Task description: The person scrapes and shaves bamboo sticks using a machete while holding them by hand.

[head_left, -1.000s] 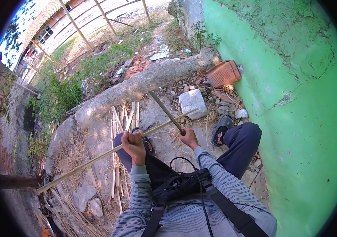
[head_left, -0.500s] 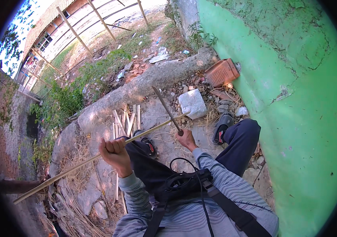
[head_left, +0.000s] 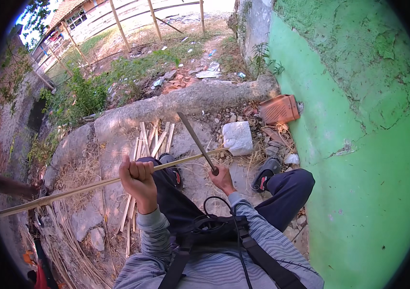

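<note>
A long, thin bamboo strip (head_left: 80,191) runs slantwise across my lap, its far end against a white block (head_left: 237,138) on the ground. Around the strip, left of centre, my left hand (head_left: 138,182) is closed in a fist. My right hand (head_left: 222,179) grips the handle of a long knife (head_left: 194,133), whose dark blade points up and away to the left. The blade crosses the strip near the block; whether its edge touches the bamboo is hard to make out. Between my feet and the low ledge lie several split bamboo pieces (head_left: 144,139).
A green wall (head_left: 359,192) rises close on my right. Ahead runs a low concrete ledge (head_left: 181,102), with an orange roof tile (head_left: 280,110) at its right end. Long thin strips (head_left: 77,253) lie on the ground to my left, near a dark pole (head_left: 10,185).
My view has turned slightly, shifting the surroundings. The bamboo strip reaches farther left in the picture, and the knife blade leans a little more to the left. Both hands keep their holds.
</note>
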Demonstrator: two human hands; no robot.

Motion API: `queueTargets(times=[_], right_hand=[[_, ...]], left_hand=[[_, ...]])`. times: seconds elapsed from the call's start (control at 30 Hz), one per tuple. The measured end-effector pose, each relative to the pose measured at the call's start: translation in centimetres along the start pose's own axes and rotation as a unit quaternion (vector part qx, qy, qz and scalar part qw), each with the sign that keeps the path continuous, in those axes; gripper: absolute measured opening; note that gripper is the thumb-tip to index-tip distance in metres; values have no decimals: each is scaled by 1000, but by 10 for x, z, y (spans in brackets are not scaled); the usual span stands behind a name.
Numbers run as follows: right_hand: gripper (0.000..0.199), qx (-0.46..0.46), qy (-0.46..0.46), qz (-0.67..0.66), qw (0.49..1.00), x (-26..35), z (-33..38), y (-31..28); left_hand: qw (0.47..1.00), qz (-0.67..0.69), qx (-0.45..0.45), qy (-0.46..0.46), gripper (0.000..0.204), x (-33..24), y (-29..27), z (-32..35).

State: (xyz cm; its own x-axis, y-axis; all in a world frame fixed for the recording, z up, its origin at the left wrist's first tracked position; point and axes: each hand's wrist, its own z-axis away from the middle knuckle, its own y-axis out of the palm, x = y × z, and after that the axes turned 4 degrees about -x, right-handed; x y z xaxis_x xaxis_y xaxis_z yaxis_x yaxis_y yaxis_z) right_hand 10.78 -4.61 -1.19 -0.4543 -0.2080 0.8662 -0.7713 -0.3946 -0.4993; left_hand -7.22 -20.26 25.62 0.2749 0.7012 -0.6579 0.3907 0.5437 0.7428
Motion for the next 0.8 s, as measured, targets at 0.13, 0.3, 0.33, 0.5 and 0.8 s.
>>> queueTargets(times=[0.13, 0.3, 0.33, 0.5, 0.8], right_hand=[[27, -12, -42, -11, 999, -36, -4, 6], [25, -101, 224, -40, 968, -160, -5, -6], [25, -98, 225, -41, 968, -152, -3, 0], [23, -63, 253, -200, 944, -100, -4, 6], [25, -150, 320, -157, 922, -157, 11, 15]], left_hand=[[998, 16, 50, 41, 56, -55, 14, 9], [980, 53, 149, 119, 55, -127, 15, 12], [979, 51, 151, 126, 55, -132, 9, 9], [990, 36, 72, 115, 55, -120, -5, 3], [999, 15, 36, 27, 53, 27, -18, -39]])
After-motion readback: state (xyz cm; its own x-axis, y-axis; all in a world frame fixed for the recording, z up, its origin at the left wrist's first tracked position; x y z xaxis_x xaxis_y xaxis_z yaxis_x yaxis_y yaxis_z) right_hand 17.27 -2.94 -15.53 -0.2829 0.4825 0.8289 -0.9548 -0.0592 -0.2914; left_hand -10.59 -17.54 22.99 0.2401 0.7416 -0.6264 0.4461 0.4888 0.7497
